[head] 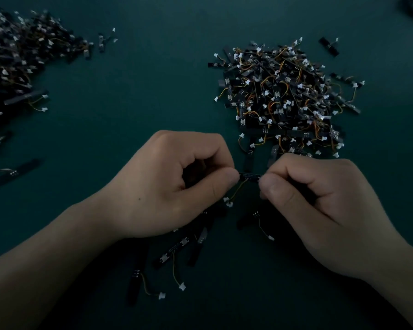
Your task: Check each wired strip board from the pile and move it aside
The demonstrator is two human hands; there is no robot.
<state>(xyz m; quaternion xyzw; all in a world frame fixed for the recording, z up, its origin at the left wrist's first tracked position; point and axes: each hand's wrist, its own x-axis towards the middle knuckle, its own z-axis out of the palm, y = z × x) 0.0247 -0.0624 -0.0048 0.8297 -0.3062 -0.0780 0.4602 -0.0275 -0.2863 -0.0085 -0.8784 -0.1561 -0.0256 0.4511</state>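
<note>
Black and thin, the strip board [249,176] was held level just above the bench [141,96], spanning the small gap between the two hands, near the front edge of the pile [284,96]; a fine yellowish wire [238,189] ran down from its underside to a small white connector [228,203] that hung beside the left thumb.

It looked very light and stiff along its length, though slim enough that bending might crack it; the joint where the wire met the board was probably the weak spot, so the bare ends were the sensible places to take hold, never the wire; the dangling lead seemed soft and likely to snag on neighbours.

The left hand [177,186] was closed, its fingers curled toward the palm, thumb and forefinger pinching the board's left end; the right hand [320,208] mirrored it, fingers curled in, thumb and forefinger nipping the right end; whether either palm hid anything more could not be told in the dim light.

Beneath the wrists several loose boards [174,253] lay scattered on the bench, their leads trailing toward the viewer; beyond the right hand the pile rose in a tangle of black strips, orange and yellow leads and white plugs; well apart, at the far left, a broader, blurred heap [14,63] of the same parts spread along the bench, with a few strays around its edge.
</note>
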